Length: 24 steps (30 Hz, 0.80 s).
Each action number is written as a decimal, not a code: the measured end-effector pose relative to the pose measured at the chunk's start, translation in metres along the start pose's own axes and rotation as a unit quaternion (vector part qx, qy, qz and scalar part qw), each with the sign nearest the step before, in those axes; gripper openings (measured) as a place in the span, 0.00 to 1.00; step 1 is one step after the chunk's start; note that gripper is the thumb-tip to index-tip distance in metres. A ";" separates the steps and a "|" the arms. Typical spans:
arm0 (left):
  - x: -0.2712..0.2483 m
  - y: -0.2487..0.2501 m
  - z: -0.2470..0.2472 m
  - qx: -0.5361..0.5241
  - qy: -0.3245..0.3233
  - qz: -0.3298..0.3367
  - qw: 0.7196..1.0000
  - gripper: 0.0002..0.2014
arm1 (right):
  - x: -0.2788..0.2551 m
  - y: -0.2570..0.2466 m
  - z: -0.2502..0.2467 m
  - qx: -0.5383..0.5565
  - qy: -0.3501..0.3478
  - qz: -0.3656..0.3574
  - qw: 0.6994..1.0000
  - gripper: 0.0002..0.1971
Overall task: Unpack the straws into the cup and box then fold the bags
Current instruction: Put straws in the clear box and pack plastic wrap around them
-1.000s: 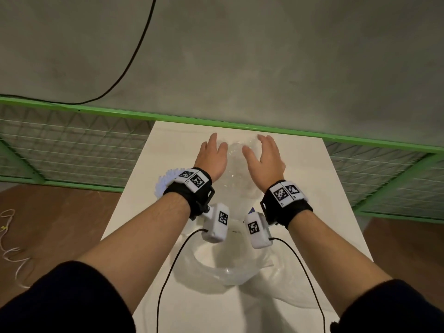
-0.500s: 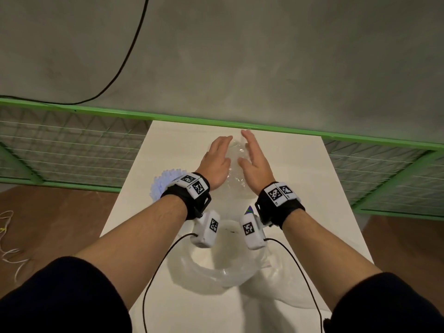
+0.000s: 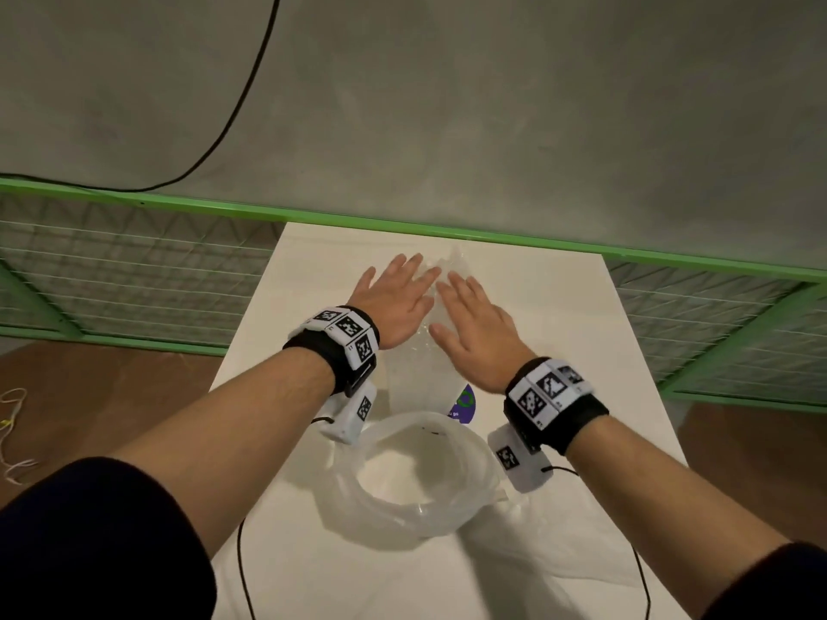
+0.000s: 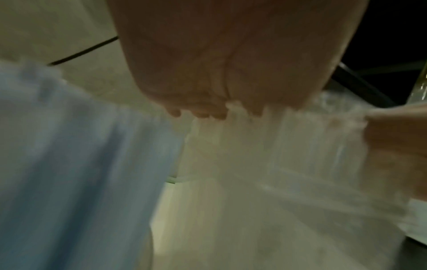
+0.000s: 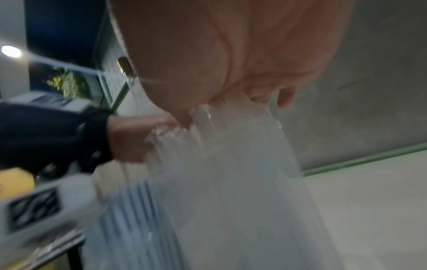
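Hands lie palm-down, side by side, on a clear bag spread over the far half of the white table.

Left of scene: green mesh fence behind the table; thin white cord on the brown floor. A black cable runs across the grey wall.

Left hand: fingers straight and spread, pressing flat on the left part of the clear bag; nothing gripped. Left wrist view is blurred; it shows the palm above crinkled clear film, with a pale blue mass of straws to the left, container not discernible.

Centre, nearer the body: a second clear bag, rolled into an open ring, lies on the table just behind the wrists. A purple label shows between this ring and the flattened bag.

Right hand: fingers straight, flat on the right part of the same bag, just beside the left hand; nothing held. Right wrist view, also blurred, shows the palm over the film.
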<state>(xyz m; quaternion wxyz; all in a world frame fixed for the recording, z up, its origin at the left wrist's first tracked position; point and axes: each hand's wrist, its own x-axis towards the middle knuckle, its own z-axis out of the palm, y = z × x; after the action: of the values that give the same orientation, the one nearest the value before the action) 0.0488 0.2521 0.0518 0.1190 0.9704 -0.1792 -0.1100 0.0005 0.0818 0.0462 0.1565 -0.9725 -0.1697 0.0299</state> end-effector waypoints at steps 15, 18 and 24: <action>-0.061 0.007 0.017 -0.007 0.036 0.027 0.999 0.26 | -0.024 0.019 0.007 0.079 0.137 -0.010 0.987 0.22; -0.063 0.001 0.014 -0.040 0.076 0.060 0.994 0.21 | -0.018 0.014 0.006 0.040 0.146 0.024 0.988 0.23; -0.039 0.000 -0.008 -0.081 0.164 -0.018 0.983 0.21 | 0.021 0.010 -0.011 0.118 0.159 0.007 0.980 0.21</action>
<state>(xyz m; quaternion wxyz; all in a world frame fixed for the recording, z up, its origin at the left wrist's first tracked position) 0.0149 0.2685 0.0658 0.2230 0.9655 -0.1301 0.0344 0.0244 0.0769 0.0535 0.2947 -0.9407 -0.1312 -0.1047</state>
